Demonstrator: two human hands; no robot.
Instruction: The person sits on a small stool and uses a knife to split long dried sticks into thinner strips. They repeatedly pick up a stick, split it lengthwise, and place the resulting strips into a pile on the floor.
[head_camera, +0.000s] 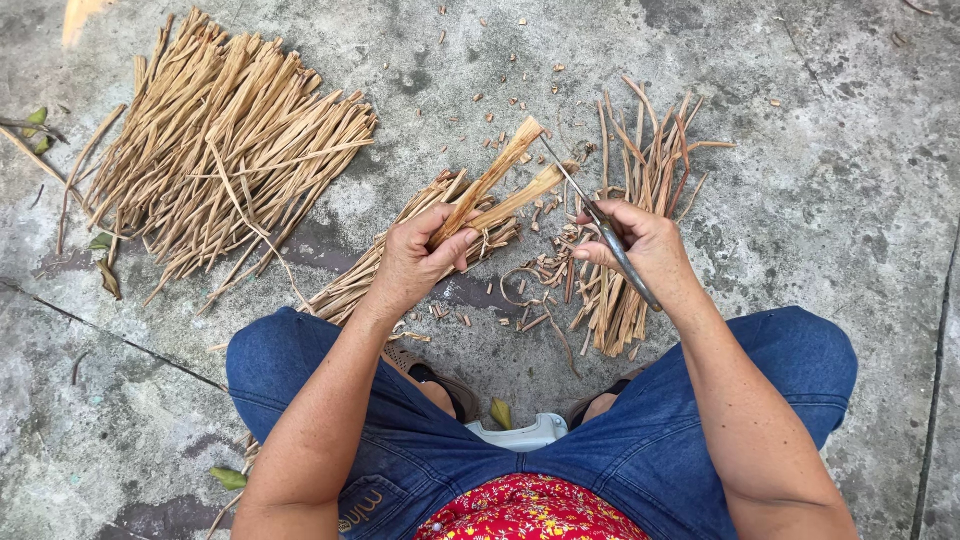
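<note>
On grey concrete, left hand (415, 258) pinches two tan split strips (495, 190); right hand's (640, 245) grip clasps scissors (600, 225).

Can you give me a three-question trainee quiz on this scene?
1. True or false: the left hand grips a split strip.
2. What does the right hand hold? A) a hammer B) scissors C) a brush
3. Where is the big pile: on the person's left or right?

Key: 1 true. 2 B; the blades point at the strip's far end. 3 On the left, on the concrete floor; a smaller pile lies beyond the right hand.
</note>
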